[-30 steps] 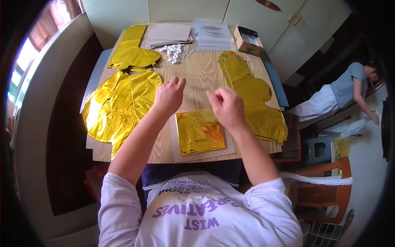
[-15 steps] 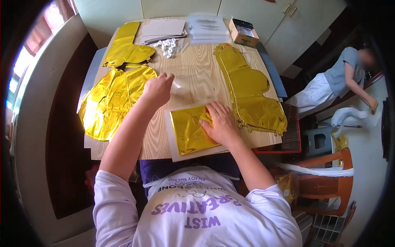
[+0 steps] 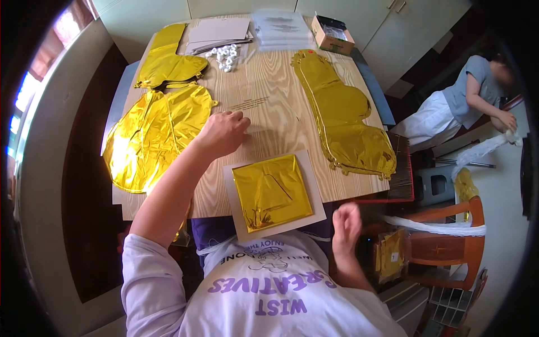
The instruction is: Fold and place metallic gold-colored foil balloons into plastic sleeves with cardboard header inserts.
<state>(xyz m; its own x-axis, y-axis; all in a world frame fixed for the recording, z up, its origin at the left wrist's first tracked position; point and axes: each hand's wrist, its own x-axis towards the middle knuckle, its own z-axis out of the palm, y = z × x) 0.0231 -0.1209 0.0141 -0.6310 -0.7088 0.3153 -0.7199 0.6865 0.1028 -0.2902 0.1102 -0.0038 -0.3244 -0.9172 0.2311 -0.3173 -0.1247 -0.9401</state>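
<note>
The left hand point(image 3: 223, 133) is being rested near the frame's middle on a clear plastic sleeve point(image 3: 264, 115) lying on the wooden surface point(image 3: 269, 73), fingers curled loosely, nothing gripped. The right hand point(image 3: 347, 222) is being held off the surface's near edge at lower right, half closed and empty. A folded gold foil balloon point(image 3: 271, 192) is lying on a white card point(image 3: 314, 188) between the hands, touched by neither.

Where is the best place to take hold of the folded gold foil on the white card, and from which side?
Probably grip the white card at its bare right margin, coming from the right, where the right hand is nearest. The folded gold foil lies flat, offering little edge.
</note>
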